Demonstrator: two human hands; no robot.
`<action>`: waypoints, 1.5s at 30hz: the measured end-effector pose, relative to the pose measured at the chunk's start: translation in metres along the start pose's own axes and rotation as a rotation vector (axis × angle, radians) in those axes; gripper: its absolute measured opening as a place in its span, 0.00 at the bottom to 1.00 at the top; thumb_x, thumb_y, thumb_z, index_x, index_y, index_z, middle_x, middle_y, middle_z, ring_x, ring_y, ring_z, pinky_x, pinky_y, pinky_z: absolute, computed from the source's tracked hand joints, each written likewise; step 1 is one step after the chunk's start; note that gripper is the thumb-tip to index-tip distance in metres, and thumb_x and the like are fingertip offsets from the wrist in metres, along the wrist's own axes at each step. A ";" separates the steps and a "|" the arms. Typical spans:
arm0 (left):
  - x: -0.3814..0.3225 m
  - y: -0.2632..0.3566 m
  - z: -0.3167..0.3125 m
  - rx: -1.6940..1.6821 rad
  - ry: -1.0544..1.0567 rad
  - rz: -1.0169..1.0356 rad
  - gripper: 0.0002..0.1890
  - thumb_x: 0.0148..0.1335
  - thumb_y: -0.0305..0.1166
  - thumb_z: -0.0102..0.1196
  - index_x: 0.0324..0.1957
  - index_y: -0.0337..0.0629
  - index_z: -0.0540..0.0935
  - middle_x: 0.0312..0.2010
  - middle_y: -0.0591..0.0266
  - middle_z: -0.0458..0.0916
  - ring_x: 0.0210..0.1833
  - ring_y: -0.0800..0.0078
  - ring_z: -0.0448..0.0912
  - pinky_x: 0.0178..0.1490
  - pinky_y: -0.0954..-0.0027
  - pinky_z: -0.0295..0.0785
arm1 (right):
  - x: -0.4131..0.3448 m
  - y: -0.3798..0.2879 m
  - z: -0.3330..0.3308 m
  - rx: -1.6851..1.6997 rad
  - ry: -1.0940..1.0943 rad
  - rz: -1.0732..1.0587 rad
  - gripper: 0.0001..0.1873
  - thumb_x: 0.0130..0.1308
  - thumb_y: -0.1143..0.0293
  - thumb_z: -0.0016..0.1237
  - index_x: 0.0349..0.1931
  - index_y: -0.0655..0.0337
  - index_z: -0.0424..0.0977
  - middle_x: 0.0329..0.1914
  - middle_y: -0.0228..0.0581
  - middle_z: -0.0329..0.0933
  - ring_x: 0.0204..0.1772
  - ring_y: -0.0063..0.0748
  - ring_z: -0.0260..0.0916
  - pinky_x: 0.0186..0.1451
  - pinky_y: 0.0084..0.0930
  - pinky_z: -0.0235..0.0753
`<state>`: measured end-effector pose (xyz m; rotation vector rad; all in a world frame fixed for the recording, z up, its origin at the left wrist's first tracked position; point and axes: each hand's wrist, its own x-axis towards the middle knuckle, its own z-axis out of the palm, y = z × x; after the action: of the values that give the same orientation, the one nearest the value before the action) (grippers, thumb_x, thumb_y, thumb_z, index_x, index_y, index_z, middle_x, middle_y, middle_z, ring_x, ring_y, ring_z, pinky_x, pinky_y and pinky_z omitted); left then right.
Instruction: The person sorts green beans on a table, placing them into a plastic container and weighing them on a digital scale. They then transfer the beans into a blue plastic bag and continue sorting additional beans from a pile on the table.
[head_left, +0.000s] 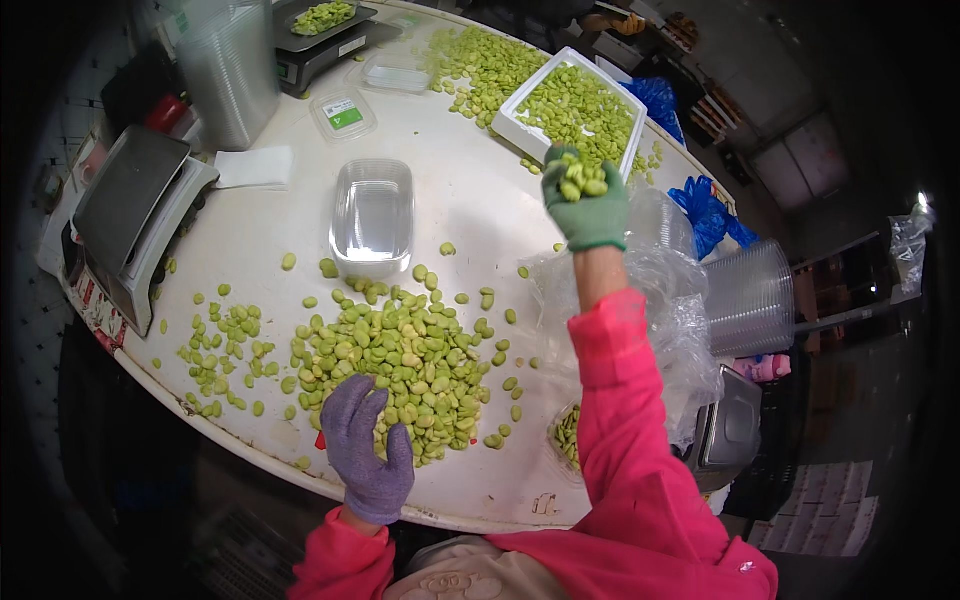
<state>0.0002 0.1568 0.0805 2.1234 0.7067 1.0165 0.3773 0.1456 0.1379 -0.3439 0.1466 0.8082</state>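
Note:
In a purple glove, my left hand rests at the near edge of a pile of shelled broad beans, its fingers curved and apart with no beans seen in them. My right hand, in a green glove, is turned up and holds a handful of broad beans. It is at the near corner of a white foam tray full of the same beans. Beyond the pile stands a clear plastic container, with no beans visible inside. Loose beans are scattered left of the pile.
Scales stand at the left and the back. Stacked clear containers rise near the back left. Crumpled plastic film and another container stack are at the right. A bean-filled tub is partly hidden by my right sleeve.

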 end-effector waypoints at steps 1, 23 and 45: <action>-0.003 0.000 -0.002 0.010 -0.002 -0.023 0.17 0.58 0.29 0.54 0.50 0.36 0.75 0.54 0.48 0.74 0.57 0.47 0.71 0.62 0.50 0.64 | 0.029 -0.022 0.012 -0.164 -0.048 -0.207 0.30 0.71 0.52 0.32 0.66 0.62 0.57 0.64 0.51 0.65 0.64 0.50 0.65 0.61 0.46 0.71; -0.049 -0.031 0.033 0.386 -0.474 0.046 0.21 0.52 0.37 0.62 0.49 0.48 0.79 0.61 0.44 0.64 0.66 0.42 0.60 0.65 0.42 0.55 | -0.188 0.100 -0.126 -1.818 0.020 -0.054 0.12 0.62 0.70 0.52 0.44 0.64 0.80 0.35 0.40 0.81 0.36 0.26 0.77 0.39 0.23 0.73; 0.030 -0.057 0.045 0.662 -0.524 0.186 0.10 0.50 0.32 0.62 0.37 0.44 0.83 0.57 0.46 0.71 0.66 0.47 0.63 0.67 0.49 0.59 | -0.187 0.120 -0.144 -2.151 -0.123 -0.007 0.13 0.60 0.63 0.53 0.41 0.60 0.78 0.22 0.47 0.77 0.26 0.45 0.76 0.32 0.35 0.74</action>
<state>0.0431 0.1983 0.0295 2.9064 0.6371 0.2711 0.1616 0.0434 0.0224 -2.2798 -0.9514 0.6766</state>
